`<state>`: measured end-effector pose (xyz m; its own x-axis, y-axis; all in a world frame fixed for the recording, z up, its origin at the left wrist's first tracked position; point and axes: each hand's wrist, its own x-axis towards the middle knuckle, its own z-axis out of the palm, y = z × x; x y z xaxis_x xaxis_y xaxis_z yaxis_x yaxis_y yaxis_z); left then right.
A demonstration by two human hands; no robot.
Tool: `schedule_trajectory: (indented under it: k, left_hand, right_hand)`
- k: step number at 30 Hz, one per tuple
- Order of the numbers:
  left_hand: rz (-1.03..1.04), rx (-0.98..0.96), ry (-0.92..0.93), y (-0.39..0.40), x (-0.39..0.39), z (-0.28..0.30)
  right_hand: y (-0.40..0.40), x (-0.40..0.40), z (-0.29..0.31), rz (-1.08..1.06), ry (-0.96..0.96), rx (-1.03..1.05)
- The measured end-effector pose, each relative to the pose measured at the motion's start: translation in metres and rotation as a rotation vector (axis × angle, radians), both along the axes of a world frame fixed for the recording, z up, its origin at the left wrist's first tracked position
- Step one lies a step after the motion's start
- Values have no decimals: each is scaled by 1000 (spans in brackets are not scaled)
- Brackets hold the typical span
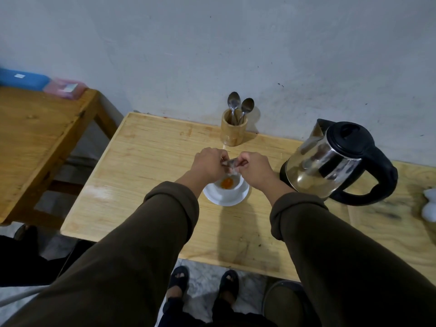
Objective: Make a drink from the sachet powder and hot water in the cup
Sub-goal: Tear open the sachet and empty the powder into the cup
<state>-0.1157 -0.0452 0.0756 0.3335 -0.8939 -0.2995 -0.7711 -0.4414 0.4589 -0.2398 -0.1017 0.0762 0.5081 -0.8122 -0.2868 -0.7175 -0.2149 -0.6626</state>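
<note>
A white cup [232, 190] stands on a white saucer [212, 197] in the middle of the light wooden table [146, 175]. Orange powder [227, 183] lies in the bottom of the cup. Both hands hold a small silvery sachet [232, 164] right above the cup. My left hand [208, 165] pinches its left end and my right hand [256, 169] pinches its right end. The sachet's lower part points down into the cup. A steel kettle [330, 161] with a black lid and handle stands to the right of the cup.
A wooden holder [233, 134] with two spoons [239, 107] stands behind the cup by the wall. A second wooden table [35, 138] at the left carries a blue box [22, 79] and a pink box [64, 88]. Something white [429, 204] lies at the right edge.
</note>
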Motion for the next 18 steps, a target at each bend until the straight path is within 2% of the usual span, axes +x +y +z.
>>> schedule_trajectory:
  k: [8,14,18]
  left_hand:
    - [8,-36,87,2,2,-1]
    - [-8,-25,39,2,2,-6]
    - [8,-29,80,-1,2,-7]
  right_hand:
    - [-1,0,-2,-6,70,-18]
    - [-3,1,0,-17,60,-36]
    - [-3,3,3,-10,51,-48]
